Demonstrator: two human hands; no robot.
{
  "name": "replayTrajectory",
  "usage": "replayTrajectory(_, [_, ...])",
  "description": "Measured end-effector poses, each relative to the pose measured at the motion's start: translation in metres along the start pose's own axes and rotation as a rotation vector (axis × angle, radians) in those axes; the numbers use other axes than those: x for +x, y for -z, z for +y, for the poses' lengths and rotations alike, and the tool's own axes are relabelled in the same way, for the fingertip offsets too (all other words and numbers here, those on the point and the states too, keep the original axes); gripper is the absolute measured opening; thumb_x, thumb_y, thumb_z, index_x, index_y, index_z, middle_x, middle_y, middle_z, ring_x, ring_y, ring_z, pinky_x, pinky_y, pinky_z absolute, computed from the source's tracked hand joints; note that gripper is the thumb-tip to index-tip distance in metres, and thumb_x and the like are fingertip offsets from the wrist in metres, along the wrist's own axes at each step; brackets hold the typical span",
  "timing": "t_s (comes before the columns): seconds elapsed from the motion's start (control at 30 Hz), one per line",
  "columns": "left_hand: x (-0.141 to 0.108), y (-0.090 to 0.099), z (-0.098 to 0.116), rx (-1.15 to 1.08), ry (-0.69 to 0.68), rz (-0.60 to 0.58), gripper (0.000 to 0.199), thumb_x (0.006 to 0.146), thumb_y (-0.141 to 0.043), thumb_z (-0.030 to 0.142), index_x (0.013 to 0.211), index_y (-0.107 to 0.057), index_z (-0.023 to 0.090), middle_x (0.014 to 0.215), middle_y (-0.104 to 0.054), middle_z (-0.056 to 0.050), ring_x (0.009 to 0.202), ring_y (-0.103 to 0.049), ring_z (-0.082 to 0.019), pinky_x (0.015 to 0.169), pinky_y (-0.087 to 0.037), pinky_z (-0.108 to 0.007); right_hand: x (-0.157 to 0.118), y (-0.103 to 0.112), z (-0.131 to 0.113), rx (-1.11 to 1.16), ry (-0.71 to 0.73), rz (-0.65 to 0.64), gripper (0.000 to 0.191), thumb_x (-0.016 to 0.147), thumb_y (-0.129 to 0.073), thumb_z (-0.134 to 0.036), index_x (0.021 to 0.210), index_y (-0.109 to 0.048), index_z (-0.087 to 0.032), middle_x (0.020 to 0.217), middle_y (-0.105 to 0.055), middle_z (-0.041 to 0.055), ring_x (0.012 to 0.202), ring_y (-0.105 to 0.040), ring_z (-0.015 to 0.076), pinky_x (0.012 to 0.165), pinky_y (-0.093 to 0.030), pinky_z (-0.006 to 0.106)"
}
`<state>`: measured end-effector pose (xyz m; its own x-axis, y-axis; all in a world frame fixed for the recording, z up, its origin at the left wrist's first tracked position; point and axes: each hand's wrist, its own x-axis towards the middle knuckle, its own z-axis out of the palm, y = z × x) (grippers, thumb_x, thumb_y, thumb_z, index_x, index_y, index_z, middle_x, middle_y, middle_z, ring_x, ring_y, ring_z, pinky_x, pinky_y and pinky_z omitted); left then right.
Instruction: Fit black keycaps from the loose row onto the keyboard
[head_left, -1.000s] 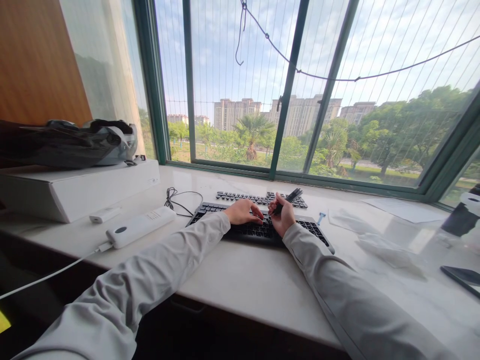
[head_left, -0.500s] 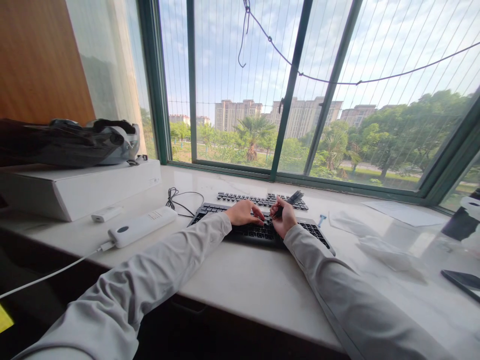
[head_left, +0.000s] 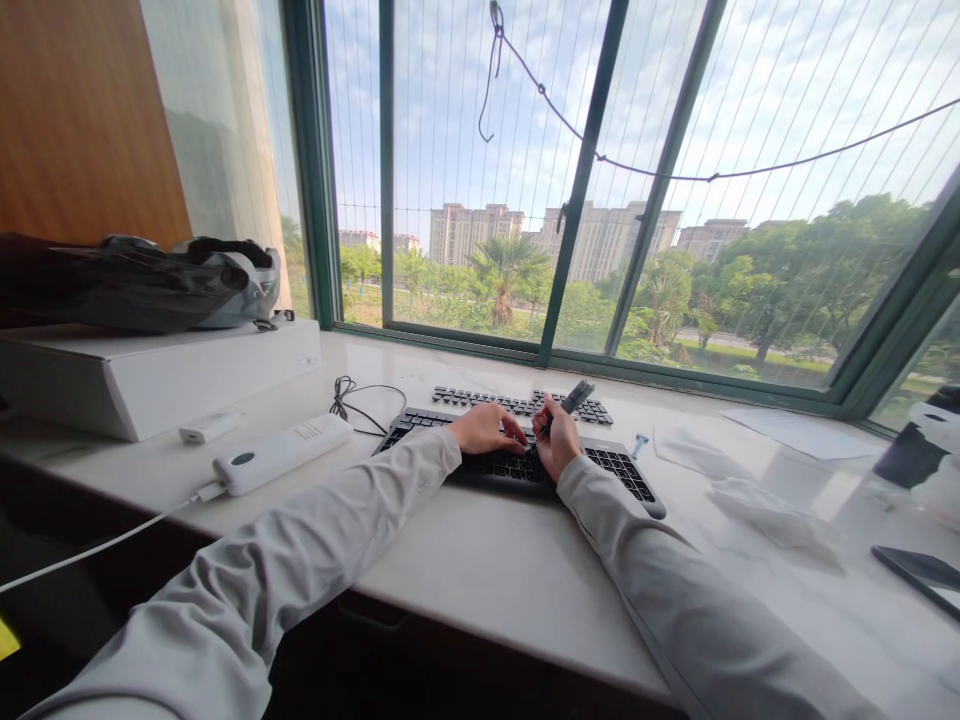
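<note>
A black keyboard (head_left: pixel 619 470) lies on the pale countertop, with keycaps in place over at least part of it. My left hand (head_left: pixel 484 430) rests over its middle, fingers bent and tips drawn together at the keys. Anything small between those fingertips is hidden. Close beside it, my right hand (head_left: pixel 559 445) is wrapped round a dark brush-like tool (head_left: pixel 577 396). The tool's thick end sticks up and to the right, and its lower end points down at the keys near my left fingertips. Behind the keyboard, loose black keycaps (head_left: pixel 480 400) lie in rows.
A small blue tool (head_left: pixel 639 445) lies right of the keyboard, near clear plastic bags (head_left: pixel 765 505) and a paper sheet (head_left: pixel 802 432). At left are a black cable (head_left: pixel 367 390), a white power strip-like device (head_left: pixel 281 455) and a white box (head_left: pixel 202 375) bearing a dark bag (head_left: pixel 150 285).
My right hand has shifted slightly left and down with the dark tool, closer to my left fingertips. The left hand has stayed nearly in place. The view has moved slightly.
</note>
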<state>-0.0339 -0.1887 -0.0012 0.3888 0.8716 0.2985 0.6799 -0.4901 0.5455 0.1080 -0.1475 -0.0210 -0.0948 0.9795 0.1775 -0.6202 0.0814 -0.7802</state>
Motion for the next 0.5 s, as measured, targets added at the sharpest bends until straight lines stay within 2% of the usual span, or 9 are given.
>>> replayTrajectory(0.13, [-0.001, -0.001, 0.001, 0.028, -0.01, -0.001, 0.03, 0.067, -0.071, 0.041, 0.088, -0.076, 0.021, 0.076, -0.069, 0.0, 0.072, -0.06, -0.014, 0.069, -0.041, -0.022, -0.003, -0.004, -0.002, -0.002, 0.008, -0.045, 0.043, 0.072, -0.068, -0.044, 0.056, -0.036, -0.02, 0.047, -0.03, -0.0083, 0.04, -0.028, 0.0054, 0.038, -0.029, 0.021])
replayTrajectory(0.27, [-0.002, -0.003, 0.001, 0.062, -0.075, 0.014, 0.031, 0.069, -0.069, 0.044, 0.089, -0.075, 0.02, 0.079, -0.069, -0.001, 0.074, -0.06, -0.014, 0.069, -0.041, -0.022, -0.009, -0.008, -0.004, -0.062, 0.028, -0.093, 0.048, 0.072, -0.065, -0.051, 0.054, -0.033, -0.021, 0.046, -0.028, -0.0081, 0.041, -0.027, 0.006, 0.039, -0.029, 0.022])
replayTrajectory(0.5, [-0.004, -0.005, 0.001, 0.128, -0.181, 0.066, 0.027, 0.07, -0.07, 0.041, 0.085, -0.073, 0.019, 0.08, -0.066, -0.002, 0.073, -0.058, -0.014, 0.071, -0.041, -0.024, -0.01, -0.007, 0.001, -0.233, 0.116, -0.177, 0.047, 0.072, -0.065, -0.052, 0.052, -0.036, -0.021, 0.043, -0.031, -0.0069, 0.04, -0.03, 0.0075, 0.038, -0.028, 0.023])
